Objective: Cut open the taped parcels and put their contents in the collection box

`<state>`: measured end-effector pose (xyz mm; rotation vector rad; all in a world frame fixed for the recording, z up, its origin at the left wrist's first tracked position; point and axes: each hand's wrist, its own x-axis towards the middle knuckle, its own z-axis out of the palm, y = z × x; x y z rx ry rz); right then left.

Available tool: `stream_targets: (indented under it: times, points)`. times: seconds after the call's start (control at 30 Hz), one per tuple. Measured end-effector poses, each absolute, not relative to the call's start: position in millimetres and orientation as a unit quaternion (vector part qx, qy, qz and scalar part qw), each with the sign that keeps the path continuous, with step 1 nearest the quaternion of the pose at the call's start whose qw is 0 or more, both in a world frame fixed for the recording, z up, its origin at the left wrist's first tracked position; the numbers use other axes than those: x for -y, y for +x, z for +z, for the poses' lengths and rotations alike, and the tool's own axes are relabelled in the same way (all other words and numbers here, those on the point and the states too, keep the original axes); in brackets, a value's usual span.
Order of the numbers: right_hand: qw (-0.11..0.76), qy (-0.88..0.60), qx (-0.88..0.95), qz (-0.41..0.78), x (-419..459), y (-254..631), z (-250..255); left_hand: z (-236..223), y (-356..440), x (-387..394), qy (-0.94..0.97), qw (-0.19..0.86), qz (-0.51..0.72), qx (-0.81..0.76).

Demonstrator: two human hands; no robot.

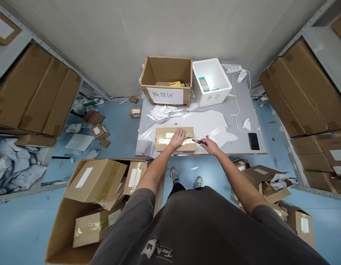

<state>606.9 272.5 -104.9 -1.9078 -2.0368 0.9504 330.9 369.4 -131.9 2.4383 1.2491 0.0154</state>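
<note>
A flat taped cardboard parcel (162, 140) lies at the near edge of the grey table (242, 110). My left hand (178, 137) rests on top of it, fingers spread flat. My right hand (210, 145) is closed round a small red-handled knife (198, 141) whose tip points at the parcel's right end.
An open brown box (167, 79) with a white label and a white foam box (211, 82) stand at the table's back. White paper scraps (163, 111), a black phone (253, 141) and a power strip (234, 69) lie on it. Cartons crowd the floor and shelves on both sides.
</note>
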Motion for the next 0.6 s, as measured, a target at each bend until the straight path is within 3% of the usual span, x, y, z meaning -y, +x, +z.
stream_targets:
  times: [0.27,0.6]
  points:
    - [0.026,-0.595,0.771,0.225,-297.5,615.3,-112.8,-148.5,329.1,-358.6,0.866,0.197,0.041,-0.458]
    - [0.038,-0.597,0.776,0.197,-301.5,615.0,-120.3,-147.9,328.3,-353.6,0.858,0.204,0.04,-0.469]
